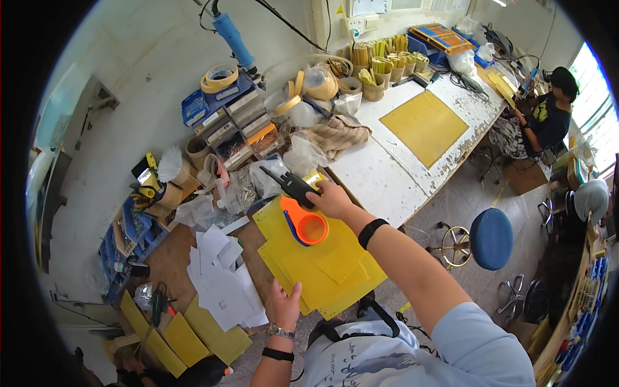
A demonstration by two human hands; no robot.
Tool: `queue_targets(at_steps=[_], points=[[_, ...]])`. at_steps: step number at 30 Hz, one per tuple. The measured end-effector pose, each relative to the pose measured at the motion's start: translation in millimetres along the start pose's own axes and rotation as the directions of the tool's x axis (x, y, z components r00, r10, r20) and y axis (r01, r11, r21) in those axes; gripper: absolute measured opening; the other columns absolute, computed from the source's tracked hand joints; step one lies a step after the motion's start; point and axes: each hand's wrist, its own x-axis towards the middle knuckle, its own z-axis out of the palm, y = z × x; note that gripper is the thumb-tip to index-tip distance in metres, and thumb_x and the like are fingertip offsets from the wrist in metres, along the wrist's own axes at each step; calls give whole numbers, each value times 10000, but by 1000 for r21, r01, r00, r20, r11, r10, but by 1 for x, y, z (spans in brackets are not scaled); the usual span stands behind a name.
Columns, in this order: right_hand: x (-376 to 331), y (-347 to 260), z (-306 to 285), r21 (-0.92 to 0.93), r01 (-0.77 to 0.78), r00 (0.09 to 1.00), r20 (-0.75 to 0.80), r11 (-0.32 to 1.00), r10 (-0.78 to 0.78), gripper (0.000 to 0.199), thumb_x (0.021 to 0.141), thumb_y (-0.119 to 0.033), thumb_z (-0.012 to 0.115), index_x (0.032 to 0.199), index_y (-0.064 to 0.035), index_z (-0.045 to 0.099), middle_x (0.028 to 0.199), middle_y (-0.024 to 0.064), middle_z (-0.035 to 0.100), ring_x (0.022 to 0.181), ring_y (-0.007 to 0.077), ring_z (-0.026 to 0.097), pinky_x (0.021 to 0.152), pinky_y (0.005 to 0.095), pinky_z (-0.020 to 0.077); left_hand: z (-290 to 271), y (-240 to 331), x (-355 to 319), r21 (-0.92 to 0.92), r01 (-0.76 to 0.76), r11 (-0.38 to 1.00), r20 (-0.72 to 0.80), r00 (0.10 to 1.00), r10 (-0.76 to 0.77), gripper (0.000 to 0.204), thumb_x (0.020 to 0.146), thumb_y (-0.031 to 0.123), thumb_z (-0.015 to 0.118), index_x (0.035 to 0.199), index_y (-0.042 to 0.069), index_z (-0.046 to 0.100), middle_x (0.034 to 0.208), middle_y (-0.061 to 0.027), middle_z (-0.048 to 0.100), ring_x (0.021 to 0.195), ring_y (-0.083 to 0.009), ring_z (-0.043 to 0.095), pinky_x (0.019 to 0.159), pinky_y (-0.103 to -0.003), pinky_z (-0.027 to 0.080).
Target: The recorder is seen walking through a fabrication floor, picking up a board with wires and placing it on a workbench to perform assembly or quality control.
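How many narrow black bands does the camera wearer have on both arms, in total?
2: one right-arm narrow black band and one left-arm narrow black band, the latter on the elbow side of a silver metal wristband.

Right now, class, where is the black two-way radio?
In the head view, the black two-way radio is in the person's right hand, near the picture's centre, just beyond the orange round object on the yellow sheets.

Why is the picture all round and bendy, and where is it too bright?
Head view: the fisheye lens bends straight edges near the rim, and the corners are black; head view again: the window at right glares white, while the black handheld radio in the right hand looks fairly clear.
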Motion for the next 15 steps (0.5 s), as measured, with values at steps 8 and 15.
queue_targets(at_steps=[8, 15], points=[[28, -2, 4, -131, 37, 979, 203, 991, -9, 427, 820, -364, 752, 1010, 14, 695, 970, 229, 696, 955, 368, 669, 857, 442, 514, -8, -28, 3, -8, 27, 1000, 34, 999, -27, 573, 920, 69, 677, 1386, -48, 365, 1264, -157, 605, 1113, -205, 635, 912, -308, 519], [22, -1, -42, 296, 26, 999, 36, 955, -38, 380, 851, -168, 763, 1113, 22, 564, 904, 128, 676, 717, 163, 659, 623, 290, 548, 1, -47, 9, -75, -48, 996, 39, 998, 51, 642, 927, 190, 692, 1415, -45, 348, 1250, -181, 629, 1066, -217, 677, 866, -311, 544]])
